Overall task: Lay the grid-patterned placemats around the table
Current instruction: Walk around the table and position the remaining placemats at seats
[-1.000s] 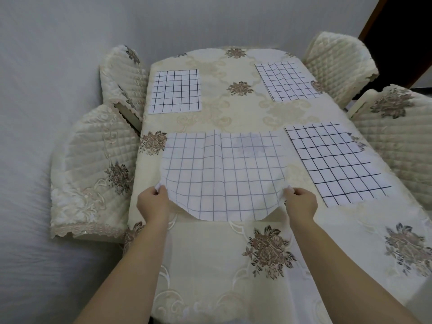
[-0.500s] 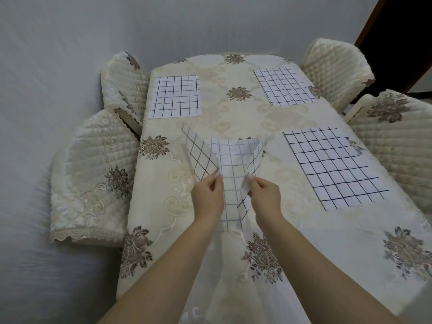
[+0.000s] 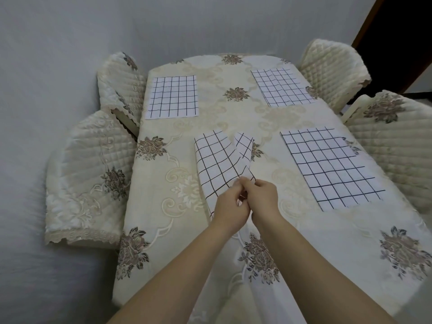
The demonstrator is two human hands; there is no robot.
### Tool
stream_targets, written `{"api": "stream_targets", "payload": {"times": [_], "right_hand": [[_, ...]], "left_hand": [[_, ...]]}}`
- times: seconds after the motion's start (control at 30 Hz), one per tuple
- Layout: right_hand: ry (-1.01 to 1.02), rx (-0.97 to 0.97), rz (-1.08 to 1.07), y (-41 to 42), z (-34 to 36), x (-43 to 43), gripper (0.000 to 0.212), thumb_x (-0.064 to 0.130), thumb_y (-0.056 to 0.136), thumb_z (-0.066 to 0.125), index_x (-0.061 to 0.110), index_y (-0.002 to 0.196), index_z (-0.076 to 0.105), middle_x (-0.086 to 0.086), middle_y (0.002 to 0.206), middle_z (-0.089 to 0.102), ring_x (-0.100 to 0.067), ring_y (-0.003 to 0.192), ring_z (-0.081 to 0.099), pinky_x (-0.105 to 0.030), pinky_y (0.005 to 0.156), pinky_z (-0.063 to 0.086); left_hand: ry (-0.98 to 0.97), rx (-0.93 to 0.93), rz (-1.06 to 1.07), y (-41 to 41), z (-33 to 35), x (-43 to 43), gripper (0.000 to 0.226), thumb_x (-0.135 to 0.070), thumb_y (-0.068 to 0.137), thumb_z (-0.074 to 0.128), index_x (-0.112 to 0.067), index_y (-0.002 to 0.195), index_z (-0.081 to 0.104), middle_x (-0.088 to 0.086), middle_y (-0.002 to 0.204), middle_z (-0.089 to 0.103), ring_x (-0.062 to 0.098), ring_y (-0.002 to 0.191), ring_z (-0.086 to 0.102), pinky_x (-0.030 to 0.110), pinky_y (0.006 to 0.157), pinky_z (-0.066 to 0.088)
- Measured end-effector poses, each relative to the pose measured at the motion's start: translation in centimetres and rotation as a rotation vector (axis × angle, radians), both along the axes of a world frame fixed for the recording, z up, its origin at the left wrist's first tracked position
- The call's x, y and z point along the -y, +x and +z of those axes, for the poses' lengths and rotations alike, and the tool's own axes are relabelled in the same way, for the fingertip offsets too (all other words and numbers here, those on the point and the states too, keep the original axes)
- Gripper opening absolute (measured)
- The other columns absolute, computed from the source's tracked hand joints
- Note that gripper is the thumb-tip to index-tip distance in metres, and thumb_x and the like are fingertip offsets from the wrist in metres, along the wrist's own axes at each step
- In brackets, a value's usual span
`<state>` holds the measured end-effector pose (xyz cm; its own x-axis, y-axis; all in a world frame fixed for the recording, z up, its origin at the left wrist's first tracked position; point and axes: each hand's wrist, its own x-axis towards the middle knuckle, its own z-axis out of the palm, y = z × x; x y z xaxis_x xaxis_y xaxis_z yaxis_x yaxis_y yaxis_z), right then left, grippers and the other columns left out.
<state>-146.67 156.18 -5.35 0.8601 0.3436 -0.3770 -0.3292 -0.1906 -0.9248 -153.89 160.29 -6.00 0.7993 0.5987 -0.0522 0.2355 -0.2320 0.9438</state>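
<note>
A white placemat with a black grid [image 3: 218,163] is folded lengthwise above the middle of the table. My left hand [image 3: 230,206] and my right hand [image 3: 263,198] pinch its near corners together, touching each other. Three more grid placemats lie flat on the floral cream tablecloth [image 3: 177,190]: one at the far left [image 3: 173,97], one at the far right [image 3: 281,86], one at the near right [image 3: 327,168].
Quilted cream chairs stand around the table: two on the left [image 3: 86,181] [image 3: 121,85] and two on the right [image 3: 332,69] [image 3: 392,132]. A pale wall runs behind and to the left. A dark doorway [image 3: 402,31] opens at the top right.
My hands came together from the spread-out placemat's two near corners, folding it in half. The mat went from flat and wide to a narrow fold held at the table's middle.
</note>
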Motion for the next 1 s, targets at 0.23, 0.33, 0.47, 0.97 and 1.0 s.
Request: {"api": "stream_targets", "payload": {"times": [0.23,0.33,0.47,0.97,1.0], "right_hand": [[0.003,0.014,-0.074,2.1,0.6,1.2,0.023,0.008,0.088,0.057,0.004,0.068,0.048,-0.007,0.067,0.030,-0.020,0.061,0.032,-0.018,0.046,0.047],[0.058,-0.067,-0.121,2.8,0.2,2.0,0.027,0.014,0.081,0.061,-0.010,0.072,0.051,-0.006,0.078,0.041,-0.022,0.071,0.036,-0.030,0.059,0.046],[0.103,-0.148,-0.186,3.5,0.0,3.1,0.032,0.018,0.075,0.063,-0.012,0.076,0.052,-0.007,0.082,0.043,-0.024,0.073,0.039,-0.036,0.066,0.044],[0.070,-0.330,-0.477,3.9,-2.8,9.1,0.014,0.007,0.086,0.063,0.007,0.072,0.064,-0.014,0.078,0.064,-0.028,0.073,0.063,-0.042,0.076,0.058],[0.063,-0.339,-0.481,4.0,-3.1,9.5,0.014,0.007,0.086,0.062,0.007,0.072,0.064,-0.014,0.078,0.064,-0.028,0.072,0.063,-0.041,0.074,0.058]], "left_hand": [[0.097,-0.269,0.086,-1.9,-1.8,-1.4,0.089,-0.009,0.083,0.058,-0.015,0.153,0.004,-0.004,0.161,0.002,0.009,0.147,-0.005,0.034,0.121,0.004],[0.062,-0.416,0.130,-3.0,-3.8,-2.1,0.095,-0.014,0.083,0.062,-0.011,0.152,-0.004,0.005,0.161,-0.001,0.019,0.148,0.001,0.028,0.117,0.008],[0.067,-0.454,0.255,-3.8,-5.6,-2.0,0.068,-0.015,0.085,0.062,-0.006,0.145,0.030,0.016,0.137,0.045,0.029,0.122,0.048,0.033,0.097,0.041],[0.013,-0.546,0.313,-1.3,-6.9,-1.6,0.037,-0.025,0.083,0.068,-0.004,0.112,0.059,0.006,0.098,0.062,0.021,0.090,0.058,0.027,0.074,0.042],[0.048,-0.567,0.298,-1.2,-7.0,-1.5,0.036,-0.025,0.083,0.069,-0.004,0.110,0.059,0.007,0.101,0.063,0.023,0.092,0.058,0.027,0.074,0.042]]}}
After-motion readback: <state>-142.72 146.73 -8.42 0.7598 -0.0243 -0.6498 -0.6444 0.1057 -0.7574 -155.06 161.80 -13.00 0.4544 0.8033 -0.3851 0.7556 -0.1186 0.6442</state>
